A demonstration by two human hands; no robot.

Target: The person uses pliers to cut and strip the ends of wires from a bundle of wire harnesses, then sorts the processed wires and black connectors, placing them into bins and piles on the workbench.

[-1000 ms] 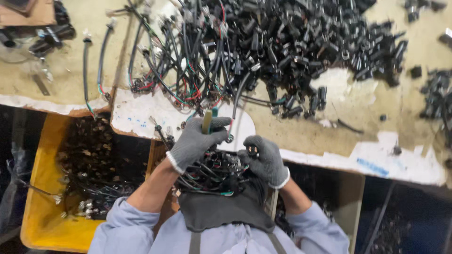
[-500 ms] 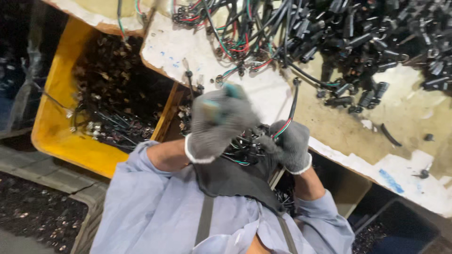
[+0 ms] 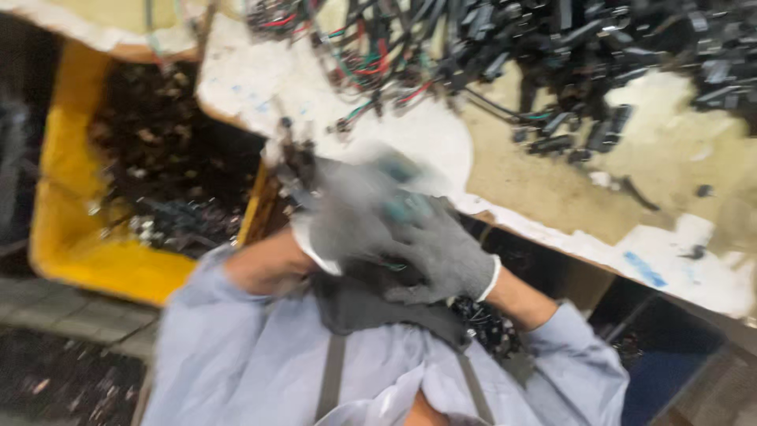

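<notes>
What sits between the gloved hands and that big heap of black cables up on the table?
In the head view, a bare, worn white stretch of tabletop lies between the gloved hands and the cable heap; blur hides any small bits.

Both gloved hands, left (image 3: 347,217) and right (image 3: 441,252), pressed together at the chest (blurred, grip unclear), elbows bent.

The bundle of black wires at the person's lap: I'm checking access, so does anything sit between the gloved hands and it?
Nothing visible does. The left hand in a grey knit glove and the right hand in a grey knit glove are pressed together right over the dark wire bundle, though blur hides the grip.
</notes>
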